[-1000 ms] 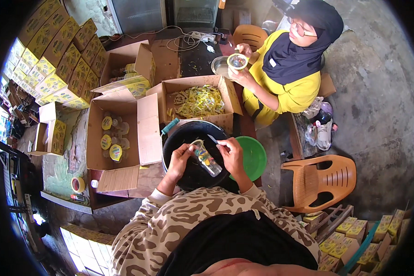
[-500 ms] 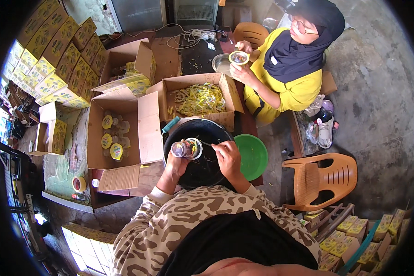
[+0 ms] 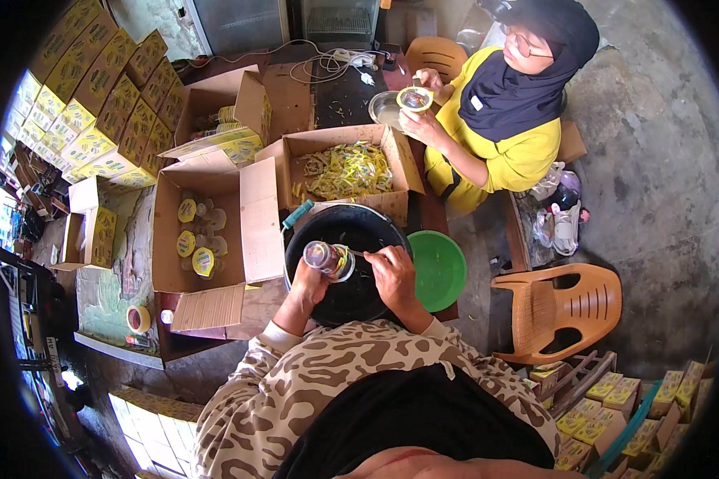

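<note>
The plastic cup (image 3: 326,259) has turned since a second ago, clasped in the left hand (image 3: 310,285) with the black tub (image 3: 379,226) beneath, apparently so it faces the thin blade (image 3: 357,253) the right hand (image 3: 394,274) pinches.

Table's (image 3: 108,303) pretty beat up, green paint flaking, with a tape roll (image 3: 144,322) and stacked yellow cartons (image 3: 104,112) on it.
</note>
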The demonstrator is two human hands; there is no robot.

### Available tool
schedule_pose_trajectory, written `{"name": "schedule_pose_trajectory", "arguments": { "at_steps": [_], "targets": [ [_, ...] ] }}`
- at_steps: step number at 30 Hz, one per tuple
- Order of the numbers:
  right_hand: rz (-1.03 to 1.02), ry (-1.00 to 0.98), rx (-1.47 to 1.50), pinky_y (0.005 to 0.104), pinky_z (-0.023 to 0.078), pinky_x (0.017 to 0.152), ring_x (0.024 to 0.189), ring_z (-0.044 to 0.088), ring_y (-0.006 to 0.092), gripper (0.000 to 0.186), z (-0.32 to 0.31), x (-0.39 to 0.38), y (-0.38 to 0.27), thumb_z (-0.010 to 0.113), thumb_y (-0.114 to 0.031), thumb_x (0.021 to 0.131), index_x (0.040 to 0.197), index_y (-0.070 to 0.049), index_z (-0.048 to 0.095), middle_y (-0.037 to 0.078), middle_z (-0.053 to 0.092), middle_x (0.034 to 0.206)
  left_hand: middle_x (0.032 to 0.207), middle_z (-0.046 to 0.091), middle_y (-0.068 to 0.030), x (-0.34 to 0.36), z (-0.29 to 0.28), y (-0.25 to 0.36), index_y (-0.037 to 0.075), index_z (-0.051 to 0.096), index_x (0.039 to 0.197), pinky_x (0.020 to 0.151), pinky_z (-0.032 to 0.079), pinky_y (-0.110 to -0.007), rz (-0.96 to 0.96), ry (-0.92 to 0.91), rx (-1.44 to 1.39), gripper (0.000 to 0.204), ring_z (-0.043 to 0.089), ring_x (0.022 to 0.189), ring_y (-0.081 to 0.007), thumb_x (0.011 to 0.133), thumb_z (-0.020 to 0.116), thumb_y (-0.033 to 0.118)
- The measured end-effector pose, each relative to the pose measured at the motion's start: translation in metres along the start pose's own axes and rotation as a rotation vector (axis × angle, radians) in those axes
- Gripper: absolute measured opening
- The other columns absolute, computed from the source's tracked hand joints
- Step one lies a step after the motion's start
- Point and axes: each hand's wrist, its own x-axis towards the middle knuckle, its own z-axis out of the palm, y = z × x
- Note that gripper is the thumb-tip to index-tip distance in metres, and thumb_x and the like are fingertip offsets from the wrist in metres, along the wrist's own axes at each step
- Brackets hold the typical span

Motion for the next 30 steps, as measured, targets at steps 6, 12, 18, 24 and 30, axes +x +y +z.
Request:
{"name": "schedule_pose_trajectory", "arguments": {
  "at_steps": [6, 12, 18, 24, 30],
  "targets": [
    [0.352, -0.01, 0.525, 0.0324, 0.051, 0.068, 0.077, 0.064, 0.0202, 0.018, 0.016, -0.005, 0.014, 0.074, 0.003, 0.084, 0.099, -0.004, 0.069, 0.007, 0.064, 0.087, 0.089, 0.064, 0.0001, 0.004, -0.002, 0.001, 0.01, 0.061, 0.105, 0.059, 0.051, -0.025, 0.084, -0.062, 0.036, 0.018, 0.063, 0.072, -0.0119, 0.106, 0.055, 0.027],
    [0.549, -0.023, 0.782, 0.0271, 0.049, 0.068, 0.077, 0.061, 0.0132, 0.014, 0.019, -0.006, 0.028, 0.074, 0.003, 0.087, 0.098, -0.001, 0.067, 0.005, 0.063, 0.092, 0.087, 0.063, 0.0007, 0.0, 0.002, 0.006, 0.003, 0.063, 0.104, 0.065, 0.048, -0.023, 0.161, -0.007, 0.232, 0.034, 0.058, 0.073, -0.0064, 0.107, 0.052, 0.034],
    [0.375, -0.11, 0.59, 0.028, 0.048, 0.067, 0.079, 0.061, 0.0149, 0.016, 0.018, 0.001, 0.026, 0.074, 0.002, 0.087, 0.102, -0.003, 0.073, 0.006, 0.061, 0.094, 0.073, 0.053, 0.0067, 0.004, -0.001, 0.005, 0.005, 0.064, 0.093, 0.056, 0.035, -0.021, 0.249, -0.061, 0.54, 0.036, 0.042, 0.062, -0.001, 0.108, 0.05, 0.034],
    [0.288, -0.173, 0.627, 0.0309, 0.051, 0.07, 0.079, 0.063, 0.0197, 0.013, 0.013, 0.014, 0.017, 0.076, -0.002, 0.085, 0.098, -0.002, 0.073, 0.008, 0.062, 0.093, 0.083, 0.059, 0.0032, -0.006, 0.001, 0.014, 0.003, 0.065, 0.095, 0.065, 0.04, -0.021, 0.217, -0.114, 0.715, 0.033, 0.048, 0.072, -0.0037, 0.108, 0.051, 0.029],
    [0.286, -0.228, 0.558, 0.0348, 0.052, 0.07, 0.08, 0.066, 0.0255, 0.01, 0.015, 0.011, 0.02, 0.076, -0.003, 0.084, 0.092, -0.001, 0.071, 0.011, 0.063, 0.09, 0.07, 0.051, 0.0056, -0.004, -0.001, 0.006, 0.004, 0.064, 0.09, 0.056, 0.035, -0.022, 0.249, -0.119, 0.651, 0.034, 0.043, 0.063, -0.0026, 0.107, 0.052, 0.03]
  ]
}}
